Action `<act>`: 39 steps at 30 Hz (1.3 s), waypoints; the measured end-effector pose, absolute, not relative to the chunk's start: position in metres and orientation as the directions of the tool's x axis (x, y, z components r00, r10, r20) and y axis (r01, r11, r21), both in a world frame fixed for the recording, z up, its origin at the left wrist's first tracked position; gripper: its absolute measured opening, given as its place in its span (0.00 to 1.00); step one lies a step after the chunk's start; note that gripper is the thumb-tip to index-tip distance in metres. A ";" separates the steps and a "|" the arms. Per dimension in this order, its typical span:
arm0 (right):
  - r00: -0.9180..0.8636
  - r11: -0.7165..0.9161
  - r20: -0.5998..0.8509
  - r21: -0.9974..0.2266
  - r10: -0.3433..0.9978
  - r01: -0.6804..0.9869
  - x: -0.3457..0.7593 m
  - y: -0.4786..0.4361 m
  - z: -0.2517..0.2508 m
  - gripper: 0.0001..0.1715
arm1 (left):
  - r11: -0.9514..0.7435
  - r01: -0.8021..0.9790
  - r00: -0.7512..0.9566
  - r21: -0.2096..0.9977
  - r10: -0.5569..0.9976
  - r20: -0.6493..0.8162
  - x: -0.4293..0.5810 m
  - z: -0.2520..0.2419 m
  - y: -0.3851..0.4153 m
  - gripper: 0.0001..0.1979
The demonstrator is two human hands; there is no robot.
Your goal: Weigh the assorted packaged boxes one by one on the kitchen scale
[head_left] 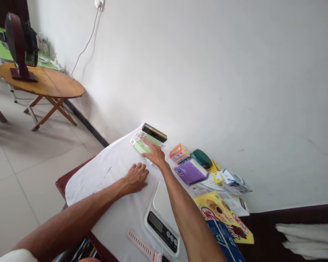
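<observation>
Now right hand (155, 155): pressed flat, open, on green box (141, 146).
Left hand (135, 178): laid open on cloth (109, 171).
Green box: judged light, crushable; best gripped at long edges.

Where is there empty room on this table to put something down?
The white cloth is bare on its left side, from its edge to the left hand. Right of the right hand, by the wall, an orange box, a purple pouch and a yellow box crowd together.
</observation>
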State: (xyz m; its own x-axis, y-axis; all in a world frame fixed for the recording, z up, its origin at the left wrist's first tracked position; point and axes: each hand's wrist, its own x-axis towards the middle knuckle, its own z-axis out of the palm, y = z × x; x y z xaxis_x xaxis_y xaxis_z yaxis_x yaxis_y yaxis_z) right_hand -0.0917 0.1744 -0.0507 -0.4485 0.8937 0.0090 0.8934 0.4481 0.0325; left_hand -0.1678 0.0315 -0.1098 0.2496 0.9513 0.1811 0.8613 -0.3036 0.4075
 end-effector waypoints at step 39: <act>-0.381 0.414 0.237 -0.108 0.893 0.904 0.094 -0.039 -0.048 0.28 | -0.344 0.857 0.261 0.384 0.932 0.251 -0.174 -0.119 0.032 0.12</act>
State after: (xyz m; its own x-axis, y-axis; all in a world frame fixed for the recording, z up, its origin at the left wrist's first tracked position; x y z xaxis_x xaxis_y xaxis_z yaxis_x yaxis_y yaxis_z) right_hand 0.0944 -0.0393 -0.0477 -0.3815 0.8935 0.2370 0.9036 0.4144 -0.1080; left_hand -0.1739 0.0319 -0.1188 0.2612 0.9321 0.2510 0.8571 -0.3436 0.3838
